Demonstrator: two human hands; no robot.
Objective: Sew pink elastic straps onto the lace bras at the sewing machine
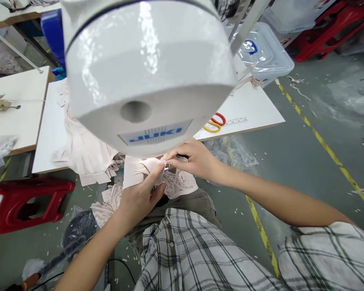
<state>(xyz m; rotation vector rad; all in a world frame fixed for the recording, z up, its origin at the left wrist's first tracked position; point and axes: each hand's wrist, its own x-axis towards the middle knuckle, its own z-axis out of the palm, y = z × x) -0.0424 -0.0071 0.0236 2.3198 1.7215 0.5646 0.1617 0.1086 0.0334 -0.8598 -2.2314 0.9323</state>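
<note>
The pale pink lace garment [185,182] is held up over the lap [202,206], just in front of the tabletop [251,107]; whether the tabletop is touched by it cannot be told, as that spot is hidden by the big white sewing machine [151,68]; a small bit of the cloth is pinched by the left hand [139,198] and by the right hand [197,159], and the grip of each is narrow, with the finger and thumb tips brought close together; the step in hand seems to be the sorting out of a small edge or fold; small, soft finger moves seem to be called for next, with the cloth held flat and not pulled hard, since thin lace could be stretched; not much room is left above the hands, as the space there is filled by the machine's round end; on the left, the way is partly blocked by a pile of pink cloth [87,151], which is hung over the front edge; more room to move is given on the right, though scissors [212,124] are laid near the tabletop's edge, and a plastic bag [232,153] is seen lower down by the floor [291,178].
</note>
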